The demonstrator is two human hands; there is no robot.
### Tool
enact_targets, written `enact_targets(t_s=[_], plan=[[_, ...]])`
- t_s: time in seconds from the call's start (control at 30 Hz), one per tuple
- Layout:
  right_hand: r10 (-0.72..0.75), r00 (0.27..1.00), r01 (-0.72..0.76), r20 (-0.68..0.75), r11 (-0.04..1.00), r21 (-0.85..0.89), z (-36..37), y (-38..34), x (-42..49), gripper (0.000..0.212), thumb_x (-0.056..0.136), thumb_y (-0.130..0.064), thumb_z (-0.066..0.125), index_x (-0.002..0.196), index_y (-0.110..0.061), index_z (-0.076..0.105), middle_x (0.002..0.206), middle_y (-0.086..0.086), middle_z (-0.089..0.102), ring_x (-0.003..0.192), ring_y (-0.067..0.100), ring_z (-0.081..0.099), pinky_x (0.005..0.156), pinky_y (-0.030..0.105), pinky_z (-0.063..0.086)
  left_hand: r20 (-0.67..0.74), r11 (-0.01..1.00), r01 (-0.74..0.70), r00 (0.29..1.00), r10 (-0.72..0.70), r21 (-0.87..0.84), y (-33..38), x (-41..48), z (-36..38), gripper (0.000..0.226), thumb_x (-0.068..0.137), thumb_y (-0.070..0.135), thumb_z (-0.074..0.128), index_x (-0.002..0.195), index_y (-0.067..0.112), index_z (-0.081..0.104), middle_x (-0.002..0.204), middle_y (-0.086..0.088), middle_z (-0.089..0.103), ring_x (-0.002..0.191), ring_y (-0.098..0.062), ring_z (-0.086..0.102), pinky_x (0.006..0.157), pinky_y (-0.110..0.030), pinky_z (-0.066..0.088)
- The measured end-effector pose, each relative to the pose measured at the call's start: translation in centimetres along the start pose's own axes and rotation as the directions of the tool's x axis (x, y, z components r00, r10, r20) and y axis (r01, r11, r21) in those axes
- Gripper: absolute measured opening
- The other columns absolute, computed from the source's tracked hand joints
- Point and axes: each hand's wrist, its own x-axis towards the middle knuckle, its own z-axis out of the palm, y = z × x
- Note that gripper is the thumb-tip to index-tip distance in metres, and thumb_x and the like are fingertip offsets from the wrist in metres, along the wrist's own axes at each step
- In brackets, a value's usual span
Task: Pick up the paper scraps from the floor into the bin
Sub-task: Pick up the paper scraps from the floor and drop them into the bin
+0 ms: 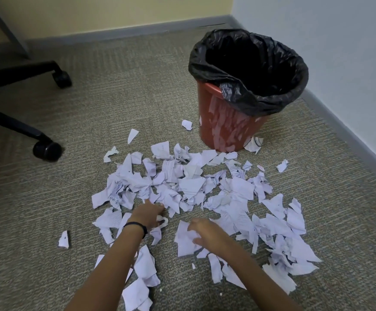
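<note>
Floor: ribbed beige-grey carpet (115,97), running up to a room corner just behind the bin (223,126).
Walls: a cream wall (93,12) behind the bin and a pale blue wall (339,41) on its right, both edged with a grey skirting board (115,33).
Bin: a red bucket standing upright on the carpet near the corner, lined with a black bag (205,63) folded over its rim. The mouth is open and dark inside.
Paper scraps (191,187): torn white pieces spread on the carpet in front of the bin. The nearest ones touch its base and a few strays lie off to either side.
Left hand (147,213): in front of the bin on the pile, grip narrow, fingers curled down around a crumpled scrap. There is a black wristband (137,226) on the wrist.
Right hand (205,232): in front of the bin, grip wide, fingers loosely spread on a large flat scrap. It is slightly blurred.
Chair: black legs (14,124) with castors (47,150), well left of the bin.
</note>
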Motion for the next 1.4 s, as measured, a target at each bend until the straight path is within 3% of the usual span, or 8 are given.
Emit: enact_targets(t_s=[0.3, 0.43, 0.57, 0.67, 0.87, 0.97, 1.2, 1.4], plan=[[0.353, 0.768, -0.052, -0.535, 0.865, 0.498, -11.8, -0.5, -3.0, 0.037, 0.082, -0.008, 0.068, 0.117, -0.003, 0.06, 0.107, 0.001, 0.06, 0.092, 0.01, 0.051, 0.075, 0.004, 0.04, 0.086, 0.998, -0.057, 0.995, 0.057, -0.003, 0.0, -0.1, -1.3, 0.053, 0.097, 0.017, 0.047, 0.147, 0.018, 0.028, 0.147, -0.01, 0.038, 0.133, -0.029, 0.039, 0.106, -0.038, 0.037], [0.411, 0.399, 0.106, -0.82, 0.867, 0.487, -19.2, -0.9, -5.2, 0.024, 0.079, -0.014, 0.07, 0.1, -0.003, 0.066, 0.093, 0.005, 0.066, 0.084, 0.019, 0.06, 0.079, 0.031, 0.051, 0.094, 0.999, -0.035, 0.995, 0.034, 0.009, -0.1, -0.3, -1.0, 0.057, 0.095, 0.016, 0.05, 0.147, 0.023, 0.027, 0.146, -0.016, 0.037, 0.129, -0.033, 0.043, 0.105, -0.04, 0.041], [0.38, 0.098, 0.138, -0.92, 0.91, 0.391, -27.7, 0.0, -5.0, 0.022, 0.077, -0.033, 0.062, 0.091, -0.016, 0.061, 0.092, 0.0, 0.061, 0.079, 0.005, 0.054, 0.073, 0.02, 0.045, 0.115, 0.999, -0.031, 0.993, 0.033, -0.025, -0.1, -0.5, -1.0, 0.06, 0.094, 0.015, 0.05, 0.148, 0.02, 0.023, 0.147, -0.016, 0.037, 0.129, -0.033, 0.044, 0.104, -0.041, 0.041], [0.322, 0.222, 0.123, -0.92, 0.927, 0.354, -31.3, 0.6, -4.4, 0.04, 0.079, -0.034, 0.06, 0.117, -0.022, 0.057, 0.121, -0.001, 0.055, 0.109, 0.01, 0.054, 0.095, 0.017, 0.043, 0.114, 0.999, -0.021, 0.993, 0.025, -0.033, -0.3, -0.5, -0.8, 0.064, 0.094, 0.015, 0.05, 0.149, 0.025, 0.019, 0.15, -0.021, 0.029, 0.128, -0.036, 0.044, 0.102, -0.042, 0.042], [0.209, 0.107, 0.26, -0.972, 0.938, 0.23, -25.9, -0.4, -5.9, 0.03, 0.085, -0.007, 0.051, 0.108, -0.022, 0.062, 0.131, 0.005, 0.048, 0.115, -0.01, 0.043, 0.092, 0.016, 0.046, 0.1, 0.998, -0.024, 0.995, 0.029, -0.051, -0.3, -0.4, -0.6, 0.058, 0.095, 0.025, 0.051, 0.147, 0.022, 0.024, 0.146, -0.02, 0.033, 0.124, -0.035, 0.047, 0.101, -0.043, 0.043], [0.208, 0.331, 0.167, -0.92, 0.947, 0.274, -18.7, 0.8, -5.3, 0.027, 0.087, -0.002, 0.052, 0.103, -0.02, 0.064, 0.13, 0.005, 0.049, 0.107, -0.009, 0.045, 0.093, 0.006, 0.037, 0.084, 0.998, -0.031, 0.996, 0.036, -0.06, -0.2, -0.4, -0.4, 0.061, 0.094, 0.028, 0.053, 0.147, 0.021, 0.024, 0.144, -0.02, 0.034, 0.127, -0.035, 0.044, 0.102, -0.042, 0.041], [0.416, 0.88, -0.315, -0.231, 0.874, 0.37, -5.0, 4.3, -4.5, 0.021, 0.088, -0.022, 0.062, 0.108, -0.019, 0.059, 0.119, 0.012, 0.048, 0.105, 0.027, 0.056, 0.09, 0.028, 0.042, 0.108, 0.998, -0.025, 0.994, 0.03, -0.05, -0.2, -0.4, -0.5, 0.065, 0.092, 0.025, 0.057, 0.147, 0.021, 0.023, 0.146, -0.023, 0.029, 0.13, -0.036, 0.041, 0.103, -0.042, 0.041], [0.512, 0.832, -0.503, 0.216, 0.859, -0.099, -1.0, 4.0, -5.0, 0.092, 0.079, -0.052, 0.065, 0.145, -0.016, 0.012, 0.14, 0.019, 0.034, 0.126, 0.034, 0.043, 0.098, 0.041, 0.041, 0.046, 0.999, -0.034, 0.998, 0.035, -0.026, -0.3, -0.3, -0.1, 0.057, 0.095, 0.026, 0.051, 0.146, 0.021, 0.027, 0.142, -0.022, 0.036, 0.124, -0.036, 0.047, 0.1, -0.043, 0.044]])
